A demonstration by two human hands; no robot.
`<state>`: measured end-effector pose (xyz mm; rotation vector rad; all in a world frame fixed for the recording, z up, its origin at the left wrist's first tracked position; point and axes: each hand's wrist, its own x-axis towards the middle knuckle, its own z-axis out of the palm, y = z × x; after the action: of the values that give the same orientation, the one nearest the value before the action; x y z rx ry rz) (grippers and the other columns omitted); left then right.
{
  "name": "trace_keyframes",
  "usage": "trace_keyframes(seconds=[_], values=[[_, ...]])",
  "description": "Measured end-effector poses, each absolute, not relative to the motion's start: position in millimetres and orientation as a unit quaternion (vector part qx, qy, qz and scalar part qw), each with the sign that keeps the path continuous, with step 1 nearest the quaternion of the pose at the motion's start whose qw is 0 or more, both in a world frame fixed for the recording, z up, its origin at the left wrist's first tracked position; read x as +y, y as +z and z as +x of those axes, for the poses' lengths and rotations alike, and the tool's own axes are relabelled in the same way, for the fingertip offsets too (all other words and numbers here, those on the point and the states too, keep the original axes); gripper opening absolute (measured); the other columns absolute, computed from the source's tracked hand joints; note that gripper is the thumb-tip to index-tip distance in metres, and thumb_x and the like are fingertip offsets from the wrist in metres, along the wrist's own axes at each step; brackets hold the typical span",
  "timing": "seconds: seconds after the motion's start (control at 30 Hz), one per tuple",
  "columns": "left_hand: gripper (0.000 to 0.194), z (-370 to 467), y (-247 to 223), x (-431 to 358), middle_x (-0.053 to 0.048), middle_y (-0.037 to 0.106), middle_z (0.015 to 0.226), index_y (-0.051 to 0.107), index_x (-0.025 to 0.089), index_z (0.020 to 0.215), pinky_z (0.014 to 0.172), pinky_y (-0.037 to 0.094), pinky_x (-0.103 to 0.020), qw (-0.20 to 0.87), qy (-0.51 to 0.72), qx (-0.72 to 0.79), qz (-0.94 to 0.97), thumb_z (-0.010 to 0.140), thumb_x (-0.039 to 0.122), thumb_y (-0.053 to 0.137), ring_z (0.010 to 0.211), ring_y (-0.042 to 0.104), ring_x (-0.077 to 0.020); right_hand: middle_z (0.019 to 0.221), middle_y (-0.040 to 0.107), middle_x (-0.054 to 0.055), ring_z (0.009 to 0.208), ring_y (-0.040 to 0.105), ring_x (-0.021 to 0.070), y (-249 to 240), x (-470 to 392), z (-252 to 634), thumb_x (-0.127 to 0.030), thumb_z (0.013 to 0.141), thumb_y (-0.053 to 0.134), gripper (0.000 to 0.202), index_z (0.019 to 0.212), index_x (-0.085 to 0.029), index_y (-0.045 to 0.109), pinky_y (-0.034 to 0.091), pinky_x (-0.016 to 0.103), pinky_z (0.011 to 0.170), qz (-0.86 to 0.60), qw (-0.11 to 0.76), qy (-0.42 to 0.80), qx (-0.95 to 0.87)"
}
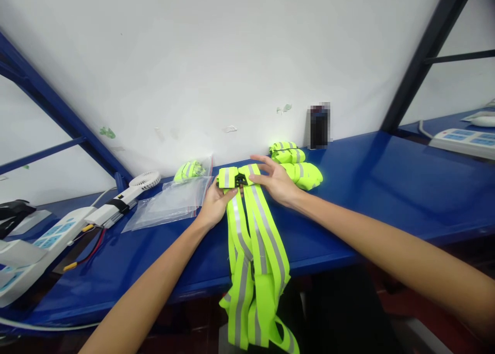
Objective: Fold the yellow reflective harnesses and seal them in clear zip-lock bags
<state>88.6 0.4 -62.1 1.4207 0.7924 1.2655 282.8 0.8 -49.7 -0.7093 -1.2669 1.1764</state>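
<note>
Reflective straps (273, 230) trail from my left hand (212, 204), its grip closed on them beside the black buckle (241, 180); my right hand (279, 183) spreads loosely, thumb touching; untwisted straps help.

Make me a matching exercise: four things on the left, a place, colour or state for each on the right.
1. Unrolled neon straps
2. Plastic bags
3. White fan
4. Left power strip

A. Round grille
B. Blue socket panels
C. Gripped by the left hand, hanging past the table's edge
D. Transparent, just left of that hand

Pairs: 1-C, 2-D, 3-A, 4-B
</note>
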Motion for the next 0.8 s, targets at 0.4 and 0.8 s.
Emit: trace_keyframes(seconds=[0.4,0.8], values=[[0.046,80,-61,1,-0.01,0.075,0.103,0.07,0.013,0.103,0.087,0.054,-0.041,0.515,0.473,0.38,0.605,0.062,0.027,0.085,0.092,0.071,-0.0295,0.113,0.066,0.008,0.093,0.069,0.0229,-51,-2,282,-0.02,0.076,0.071,0.047,0.12,-0.023,0.054,0.057,0.045,0.086,-0.319,0.524,0.49,-0.619],[0.052,87,-58,2,-0.012,0.07,0.115,0.059,0.015,0.113,0.084,0.054,-0.034,0.451,0.568,0.34,0.598,0.071,0.039,0.079,0.101,0.068,-0.0259,0.093,0.075,0.005,0.083,0.073,0.025,-51,-8,275,-0.016,0.068,0.077,0.076,0.137,-0.023,0.045,0.058,0.048,0.086,-0.305,0.521,0.616,-0.506]])
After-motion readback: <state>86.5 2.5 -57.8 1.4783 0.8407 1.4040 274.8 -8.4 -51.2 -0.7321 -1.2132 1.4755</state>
